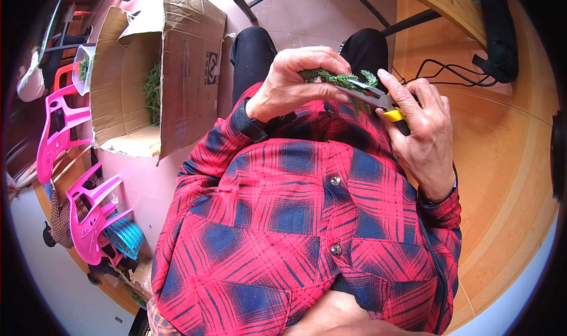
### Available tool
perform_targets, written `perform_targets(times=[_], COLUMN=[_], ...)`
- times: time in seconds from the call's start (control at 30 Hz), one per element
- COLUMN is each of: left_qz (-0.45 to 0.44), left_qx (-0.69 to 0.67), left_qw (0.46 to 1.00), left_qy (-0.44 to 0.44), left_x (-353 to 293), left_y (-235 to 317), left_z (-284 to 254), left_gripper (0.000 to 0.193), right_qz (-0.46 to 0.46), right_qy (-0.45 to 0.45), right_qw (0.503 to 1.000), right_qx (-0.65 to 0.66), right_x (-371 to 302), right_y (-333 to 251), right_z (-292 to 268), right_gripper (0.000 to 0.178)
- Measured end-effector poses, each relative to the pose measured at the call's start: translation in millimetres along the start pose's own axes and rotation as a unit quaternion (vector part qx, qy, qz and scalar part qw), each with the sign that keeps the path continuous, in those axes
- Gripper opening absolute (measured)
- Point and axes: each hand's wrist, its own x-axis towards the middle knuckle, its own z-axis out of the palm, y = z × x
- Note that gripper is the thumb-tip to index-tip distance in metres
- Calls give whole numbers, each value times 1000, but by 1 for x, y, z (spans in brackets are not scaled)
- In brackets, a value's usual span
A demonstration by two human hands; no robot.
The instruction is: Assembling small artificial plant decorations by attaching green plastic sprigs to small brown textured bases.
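Note:
In front of my lap, my left hand pinches a sprig of green needle foliage, like fir. Its tip pokes out to the right of my fingers. My right hand is closed on long-nosed pliers with metal jaws and yellow and black handles. The jaws point left and are spread apart, overlapping the sprig beside my left fingertips. Whether they touch a stem cannot be made out among the needles.
A large open cardboard box stands to the left with more green foliage inside. Pink plastic chairs and a blue basket are farther left. A wooden table with dark metal legs is ahead. Black cables lie on the right.

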Motion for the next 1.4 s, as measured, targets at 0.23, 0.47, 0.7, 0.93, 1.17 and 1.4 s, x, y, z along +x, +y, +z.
perform_targets(times=[0.23, 0.47, 0.7, 0.93, 1.17, 1.4], left_qz=[-1, -18, -152, -40, -77, 10], left_qx=[5, 7, 33, -52, -5, -89], left_qw=[1000, 1000, 986, 987, 970, 978], left_qy=[9, 3, 60, 149, 231, 187], left_x=[-6, -5, 0, 10, 5, 10], left_y=[3, 7, 14, 23, 38, 35], left_z=[2, 0, -4, -9, -26, -4], left_gripper=[27, 28, 25, 29, 30, 26], right_qz=[10, -8, -17, -146, -60, 39], right_qy=[-11, 13, -36, 52, 103, 139], right_qw=[1000, 1000, 993, 987, 985, 979], right_qx=[4, 9, 110, 43, 124, -144], right_x=[-5, -3, 37, 51, 76, 155], right_y=[-3, 3, 31, 25, 62, 182], right_z=[2, 10, -28, -40, -47, 3], right_gripper=[56, 55, 51, 47, 40, 35])
